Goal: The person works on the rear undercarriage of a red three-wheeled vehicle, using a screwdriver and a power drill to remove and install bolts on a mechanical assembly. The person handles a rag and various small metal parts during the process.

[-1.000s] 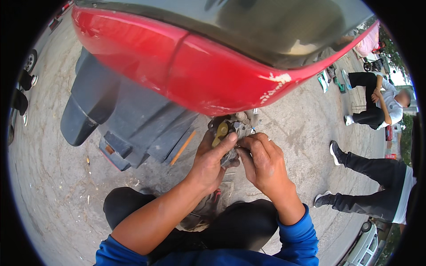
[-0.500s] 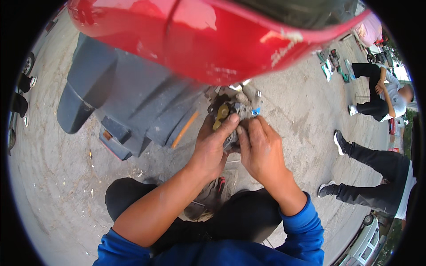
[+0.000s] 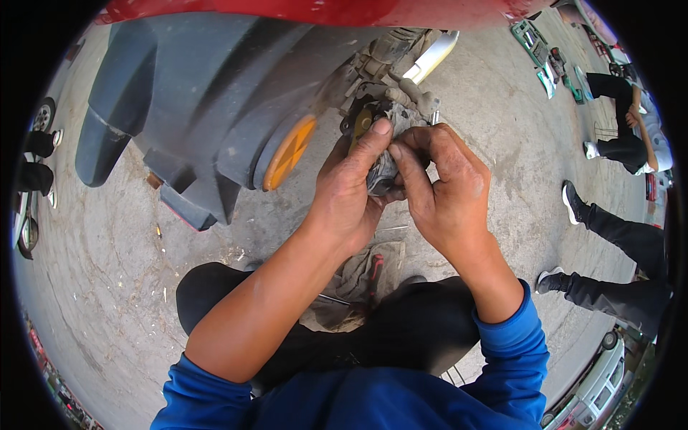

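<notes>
My left hand (image 3: pixel 350 193) and my right hand (image 3: pixel 443 188) meet on a small grey metal part (image 3: pixel 382 170) fixed low on a scooter. Both hands are dirty, and the fingers of each close around that part. The left thumb presses on its top, beside a yellowish disc-like piece (image 3: pixel 362 120). Above the hands show the scooter's metal fittings and a chrome bar (image 3: pixel 430 57). A grey plastic mudguard (image 3: pixel 208 93) with an orange reflector (image 3: pixel 290 152) lies left of the hands. The red body panel (image 3: pixel 322 11) runs along the top edge.
A dirty rag (image 3: pixel 358 283) and a red-handled tool (image 3: pixel 375 269) lie on the concrete between my knees. Two people stand at the right (image 3: pixel 616 244), another crouches at the upper right (image 3: pixel 627 118). Green tool trays (image 3: pixel 534 43) sit on the ground there. A car's front (image 3: pixel 598 380) is at the lower right.
The view has tilted down: the red panel has slid to the top edge and the grey mudguard fills more of the frame. Both hands stay on the metal part.
</notes>
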`<state>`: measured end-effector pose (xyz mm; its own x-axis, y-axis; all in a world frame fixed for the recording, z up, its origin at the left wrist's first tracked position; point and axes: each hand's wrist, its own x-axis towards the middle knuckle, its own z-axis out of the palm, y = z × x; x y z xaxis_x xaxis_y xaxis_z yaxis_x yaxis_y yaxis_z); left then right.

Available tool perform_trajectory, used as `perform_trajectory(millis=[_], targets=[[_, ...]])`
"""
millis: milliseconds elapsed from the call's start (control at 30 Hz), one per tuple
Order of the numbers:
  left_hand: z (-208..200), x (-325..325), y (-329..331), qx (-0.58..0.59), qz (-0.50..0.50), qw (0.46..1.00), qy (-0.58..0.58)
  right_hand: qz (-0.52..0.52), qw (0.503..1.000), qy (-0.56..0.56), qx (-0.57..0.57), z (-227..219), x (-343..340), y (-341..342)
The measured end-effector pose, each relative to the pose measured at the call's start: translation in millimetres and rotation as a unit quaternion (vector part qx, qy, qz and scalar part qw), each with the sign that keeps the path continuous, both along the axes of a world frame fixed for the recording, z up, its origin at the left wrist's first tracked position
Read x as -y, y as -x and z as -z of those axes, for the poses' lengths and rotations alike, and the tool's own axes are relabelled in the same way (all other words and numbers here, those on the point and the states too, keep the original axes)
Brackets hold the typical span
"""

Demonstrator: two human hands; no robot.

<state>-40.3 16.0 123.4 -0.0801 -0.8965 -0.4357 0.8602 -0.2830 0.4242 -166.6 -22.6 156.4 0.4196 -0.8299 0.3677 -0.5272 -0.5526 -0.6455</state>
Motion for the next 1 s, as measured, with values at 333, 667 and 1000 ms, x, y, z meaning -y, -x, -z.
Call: perform_trajectory(millis=[333, 667, 1000], targets=[[7.0, -0.8, 2.2, 0.013, -0.007, 1.000, 0.000, -0.003, 0.999, -0.031, -0.034, 0.6, -0.2, 3.6], [3.4, -5.7, 3.6, 0.018, -0.009, 1.000, -0.012, -0.033, 0.994, 0.002, -0.103, -9.1, -1.6, 3.9], [14.3, -5.1, 15.4, 0.045, -0.013, 0.999, 0.020, 0.017, 0.992, -0.120, -0.040, -16.5, -3.0, 4.1]])
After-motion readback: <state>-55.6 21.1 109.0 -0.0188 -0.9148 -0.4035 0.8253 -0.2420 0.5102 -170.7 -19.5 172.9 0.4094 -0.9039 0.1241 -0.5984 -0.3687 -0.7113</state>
